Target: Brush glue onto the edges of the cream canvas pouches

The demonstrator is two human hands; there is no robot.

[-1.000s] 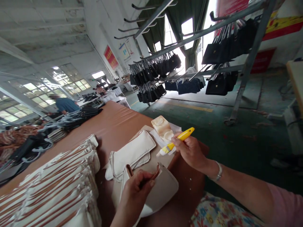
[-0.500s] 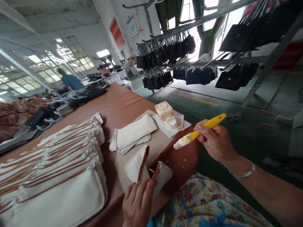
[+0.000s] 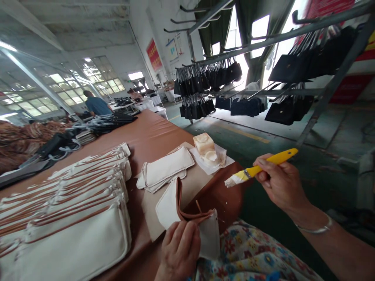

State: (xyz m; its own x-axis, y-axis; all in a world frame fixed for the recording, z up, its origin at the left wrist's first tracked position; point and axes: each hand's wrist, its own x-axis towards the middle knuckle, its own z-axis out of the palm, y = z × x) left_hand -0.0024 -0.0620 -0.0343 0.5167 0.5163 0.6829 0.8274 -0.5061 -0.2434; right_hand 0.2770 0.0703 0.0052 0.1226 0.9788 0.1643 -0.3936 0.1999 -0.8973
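A yellow-handled paintbrush (image 3: 272,160) is gripped in my right hand (image 3: 283,183), its bristles coated white and pointing left, apart from the other things. My left hand (image 3: 180,246) is closed on a small white leather piece (image 3: 168,205) with brown edging, bent so that its upper edge gapes in a V. A thin brown strip sticks up from that edge. Beyond it, a short stack of similar white pieces (image 3: 168,166) lies on brown paper (image 3: 190,189). Near the table's right edge stands a yellowish glue-crusted container (image 3: 204,143) on a white sheet (image 3: 209,168).
Many white leather pieces with brown edging (image 3: 76,230) lie overlapped in a row at left on the brown-covered table (image 3: 152,128). Black bags (image 3: 202,80) hang from a metal rack at right. A person in blue (image 3: 96,104) is far off at left.
My right hand has moved right with the paintbrush, away from the white leather piece. The piece in my left hand has shifted lower and right, its edge now bent wider. The view has tilted up slightly.
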